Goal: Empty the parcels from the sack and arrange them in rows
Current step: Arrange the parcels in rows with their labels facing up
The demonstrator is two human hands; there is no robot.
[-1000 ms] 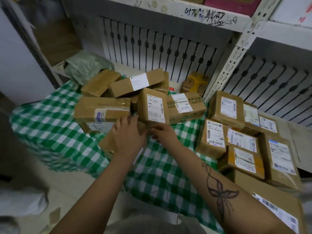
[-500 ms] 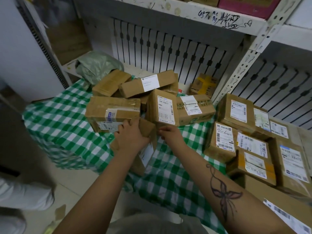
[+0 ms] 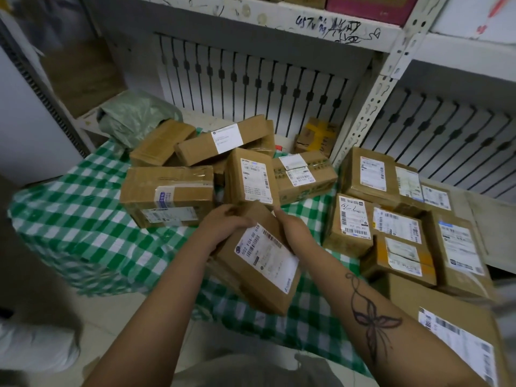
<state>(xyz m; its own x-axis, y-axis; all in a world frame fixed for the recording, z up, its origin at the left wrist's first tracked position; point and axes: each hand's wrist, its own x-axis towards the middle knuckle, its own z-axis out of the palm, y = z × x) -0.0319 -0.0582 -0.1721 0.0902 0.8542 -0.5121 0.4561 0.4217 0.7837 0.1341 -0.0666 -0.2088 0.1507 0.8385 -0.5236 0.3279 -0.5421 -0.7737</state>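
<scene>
Brown card, label now turned up: lifts parcel (image 3: 265,263) clear of pile (image 3: 167,191) on checked sack (image 3: 83,219), centre frame. Clasps its far end with left grip (image 3: 223,229) and right grip (image 3: 293,227), fingers curled. Likely bound for rows (image 3: 391,227), right.

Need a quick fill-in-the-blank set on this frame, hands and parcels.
1. The left hand and right hand grip the labelled parcel, its label facing ___.
2. The unsorted pile lies on a green-and-white ___ cloth.
3. The small box by the shelf post bears ___ tape.
Missing: up; checked; yellow.
</scene>
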